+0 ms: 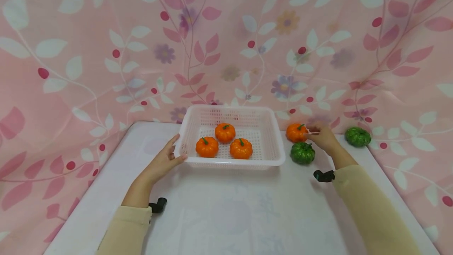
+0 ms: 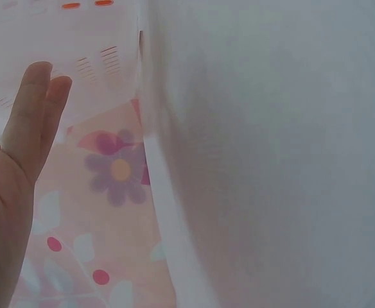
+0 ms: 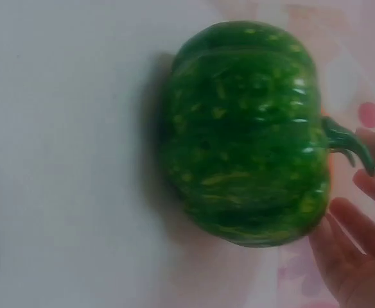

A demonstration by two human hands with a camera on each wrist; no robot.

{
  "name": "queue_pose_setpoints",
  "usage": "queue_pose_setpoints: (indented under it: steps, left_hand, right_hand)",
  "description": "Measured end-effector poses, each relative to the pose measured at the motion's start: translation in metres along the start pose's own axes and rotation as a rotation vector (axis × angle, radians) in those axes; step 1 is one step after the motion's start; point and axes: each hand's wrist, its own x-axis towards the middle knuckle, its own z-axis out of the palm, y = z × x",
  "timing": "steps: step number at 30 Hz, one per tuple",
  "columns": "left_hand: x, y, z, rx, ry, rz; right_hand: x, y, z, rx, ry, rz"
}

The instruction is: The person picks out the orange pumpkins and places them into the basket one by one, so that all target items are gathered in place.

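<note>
My left hand [image 1: 161, 163] holds the left front corner of a white plastic basket [image 1: 230, 162], thumb on the rim and fingers along the outer side. In the left wrist view, two fingers [image 2: 26, 122] lie straight by the basket's wall. Three orange toy pumpkins [image 1: 225, 133] with green stems sit inside. My right hand [image 1: 323, 139] is at the right side of another orange pumpkin [image 1: 296, 133], outside the basket, fingers slightly bent and apart; firm contact cannot be told. A shiny green pumpkin [image 1: 302, 153] stands just in front, partly covering that orange one in the right wrist view.
Another green pumpkin [image 1: 358, 136] lies near the table's right back edge. A white cloth covers the table [image 1: 226, 207]. Behind it hangs a pink floral curtain [image 1: 226, 50], close to the basket's back. Both wrists carry small black devices [image 1: 323, 176].
</note>
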Motion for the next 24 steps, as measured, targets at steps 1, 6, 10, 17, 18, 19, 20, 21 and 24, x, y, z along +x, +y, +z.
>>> queue_pose_setpoints:
  steps: [1,6,10,17,18,19,20,21,24]
  left_hand:
    - [0.000,0.000,0.000,0.004,0.001,-0.003]
    - [-0.002,0.001,0.000,0.005,0.002,-0.016]
    - [-0.002,0.001,0.001,0.002,0.002,-0.017]
    - [-0.001,-0.001,0.001,-0.008,-0.004,0.004]
    - [-0.001,-0.001,0.001,-0.010,-0.005,0.004]
    - [-0.001,-0.001,0.001,-0.012,-0.005,0.006]
    - [-0.001,-0.001,0.001,-0.009,-0.003,0.006]
    - [-0.001,-0.001,0.001,-0.010,-0.003,0.005]
    - [-0.001,-0.001,0.001,-0.010,-0.003,0.005]
  right_hand:
    - [0.001,0.002,0.002,0.001,0.003,0.004]
    - [0.005,0.008,0.009,0.020,0.016,0.031]
    - [0.007,0.012,0.012,0.061,0.005,0.072]
    - [0.010,0.016,0.013,0.093,-0.016,0.139]
    - [0.010,0.016,0.013,0.093,-0.021,0.139]
    - [0.011,0.016,0.013,0.097,-0.024,0.141]
    - [0.011,0.016,0.012,0.099,-0.028,0.142]
    - [0.011,0.016,0.012,0.104,-0.030,0.143]
    - [0.012,0.015,0.010,0.122,-0.038,0.142]
